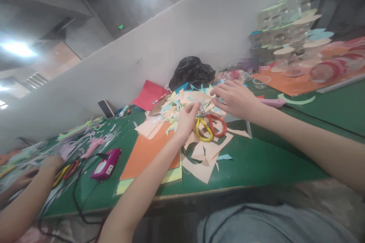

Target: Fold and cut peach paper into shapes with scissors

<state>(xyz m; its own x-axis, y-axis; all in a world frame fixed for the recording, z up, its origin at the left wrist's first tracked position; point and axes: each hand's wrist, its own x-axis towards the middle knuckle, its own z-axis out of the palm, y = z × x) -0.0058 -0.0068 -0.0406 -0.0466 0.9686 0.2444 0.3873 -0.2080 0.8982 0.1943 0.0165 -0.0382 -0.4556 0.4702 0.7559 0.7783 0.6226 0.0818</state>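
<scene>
My left hand (186, 120) is over the heap of paper scraps (178, 103), thumb and fingers drawn together. Whatever lies between them, if anything, is too small to make out. Just right of it rests a pair of scissors (210, 122) with one yellow and one red handle; scraps partly hide the blades. My right hand (234, 97) reaches over the heap's right side, fingers apart and bent downward, and its fingertips are at the scraps. Below the scissors lie peach paper offcuts (205, 167) with curved cut edges. Orange sheets (151, 151) lie under my left forearm.
A black plastic bag (191, 72) and red paper (149, 94) are against the wall. Plastic bottles (327, 69) and cup-and-paper stacks lie at right, near a pink glue gun (270, 102) with its cord. At left are a purple box (107, 164) and another person's arms (31, 201).
</scene>
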